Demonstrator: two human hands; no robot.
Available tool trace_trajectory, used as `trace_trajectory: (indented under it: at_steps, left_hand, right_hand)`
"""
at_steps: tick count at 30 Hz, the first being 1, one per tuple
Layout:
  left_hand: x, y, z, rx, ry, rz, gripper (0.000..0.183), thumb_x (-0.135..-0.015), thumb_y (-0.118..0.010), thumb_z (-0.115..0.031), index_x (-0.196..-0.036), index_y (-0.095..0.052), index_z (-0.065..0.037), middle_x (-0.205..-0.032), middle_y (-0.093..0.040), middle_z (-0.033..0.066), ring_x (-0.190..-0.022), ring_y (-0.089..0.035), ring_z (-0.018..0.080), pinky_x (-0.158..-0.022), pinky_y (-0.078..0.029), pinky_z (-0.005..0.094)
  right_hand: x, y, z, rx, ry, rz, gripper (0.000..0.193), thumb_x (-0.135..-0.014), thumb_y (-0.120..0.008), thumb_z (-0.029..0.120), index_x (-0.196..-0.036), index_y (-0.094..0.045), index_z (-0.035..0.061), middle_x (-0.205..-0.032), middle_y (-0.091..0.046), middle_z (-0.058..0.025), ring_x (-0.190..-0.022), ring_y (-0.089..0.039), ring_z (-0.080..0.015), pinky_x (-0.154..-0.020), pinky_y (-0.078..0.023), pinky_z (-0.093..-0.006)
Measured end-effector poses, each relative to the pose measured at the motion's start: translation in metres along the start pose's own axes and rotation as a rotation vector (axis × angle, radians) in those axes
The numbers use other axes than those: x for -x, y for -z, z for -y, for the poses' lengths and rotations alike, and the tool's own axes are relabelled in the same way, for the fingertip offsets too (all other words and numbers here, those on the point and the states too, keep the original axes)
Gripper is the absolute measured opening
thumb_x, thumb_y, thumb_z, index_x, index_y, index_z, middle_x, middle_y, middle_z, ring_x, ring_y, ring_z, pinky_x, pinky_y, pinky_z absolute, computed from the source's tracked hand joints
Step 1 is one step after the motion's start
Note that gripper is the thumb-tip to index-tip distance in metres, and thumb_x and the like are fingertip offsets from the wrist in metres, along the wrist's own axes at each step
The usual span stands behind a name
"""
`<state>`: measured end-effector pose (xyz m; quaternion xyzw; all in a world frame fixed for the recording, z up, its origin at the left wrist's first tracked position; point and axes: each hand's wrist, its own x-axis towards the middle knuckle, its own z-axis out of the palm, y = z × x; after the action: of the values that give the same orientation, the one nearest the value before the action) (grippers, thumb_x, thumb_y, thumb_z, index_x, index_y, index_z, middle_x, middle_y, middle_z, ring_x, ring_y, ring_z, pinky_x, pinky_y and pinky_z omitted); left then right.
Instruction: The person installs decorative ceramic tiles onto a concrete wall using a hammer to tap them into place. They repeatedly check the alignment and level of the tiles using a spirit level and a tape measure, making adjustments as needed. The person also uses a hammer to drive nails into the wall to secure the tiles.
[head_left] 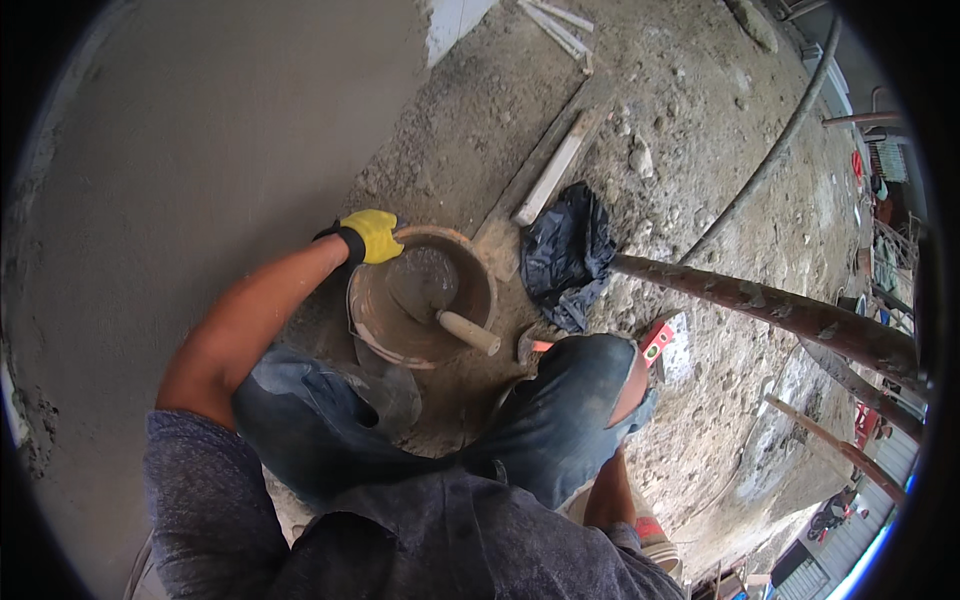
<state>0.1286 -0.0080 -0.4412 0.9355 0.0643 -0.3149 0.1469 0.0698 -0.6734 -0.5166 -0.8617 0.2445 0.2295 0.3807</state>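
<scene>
My left hand [372, 236], in a yellow glove with a dark cuff, is closed on the far left rim of a round, mortar-stained bucket [478, 262]. Greyish wet material lies inside the bucket. A tool with a thick wooden handle [468, 332] rests in it, the handle leaning over the near right rim; its head is not clear enough to name. My right arm [610, 492] reaches down beside my right knee, and the knee and leg hide that hand. Between my knees and the bucket, an orange-handled hammer [530, 344] lies partly covered by my right leg.
A smooth grey plastered surface [220, 130] fills the left. Beyond the bucket are a black plastic bag [568, 255] and a pale wooden batten [552, 170]. A red spirit level [656, 342] lies by my right knee. Rusty poles [780, 308] cross the rough ground at right.
</scene>
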Motion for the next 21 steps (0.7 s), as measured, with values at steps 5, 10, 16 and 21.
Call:
trace_trajectory:
  at_steps: [5,10,16,21]
  left_hand:
    - [0.011,0.087,-0.017,0.144,0.119,-0.262,0.058,-0.081,-0.062,-0.047,-0.117,-0.065,-0.002,-0.114,-0.066,0.0250,-0.109,-0.061,0.0398,-0.095,-0.048,0.0452]
    - [-0.048,0.117,-0.023,0.629,0.304,-0.352,0.056,-0.077,-0.067,-0.038,-0.111,-0.065,0.007,-0.101,-0.070,0.0245,-0.089,-0.070,0.0342,-0.083,-0.055,0.0389]
    - [-0.158,0.053,-0.057,1.502,0.448,-0.441,0.043,-0.089,-0.064,-0.037,-0.102,-0.069,0.004,-0.086,-0.073,0.0125,-0.072,-0.071,0.0201,-0.060,-0.058,0.0382]
    - [-0.170,0.056,-0.094,0.680,0.559,-0.510,0.049,-0.083,-0.066,-0.044,-0.116,-0.070,-0.008,-0.116,-0.069,0.0186,-0.100,-0.069,0.0276,-0.089,-0.055,0.0405]
  right_hand:
    - [-0.004,-0.001,0.090,0.213,0.777,-0.413,0.043,-0.088,-0.067,0.026,-0.120,-0.063,-0.0006,-0.103,-0.068,-0.0170,-0.092,-0.067,-0.0323,-0.080,-0.052,-0.0399]
    - [-0.083,-0.014,0.187,0.448,0.690,0.286,0.036,-0.087,-0.066,0.020,-0.120,-0.064,0.0053,-0.103,-0.069,-0.0199,-0.097,-0.067,-0.0355,-0.086,-0.052,-0.0465]
    - [-0.105,-0.073,0.155,1.163,0.850,0.599,0.035,-0.091,-0.061,0.027,-0.118,-0.064,0.0057,-0.097,-0.070,-0.0195,-0.092,-0.068,-0.0355,-0.081,-0.053,-0.0459]
    - [-0.072,-0.095,0.137,1.124,0.971,0.403,0.038,-0.093,-0.059,0.035,-0.117,-0.064,0.0058,-0.095,-0.071,-0.0190,-0.088,-0.069,-0.0351,-0.078,-0.054,-0.0451]
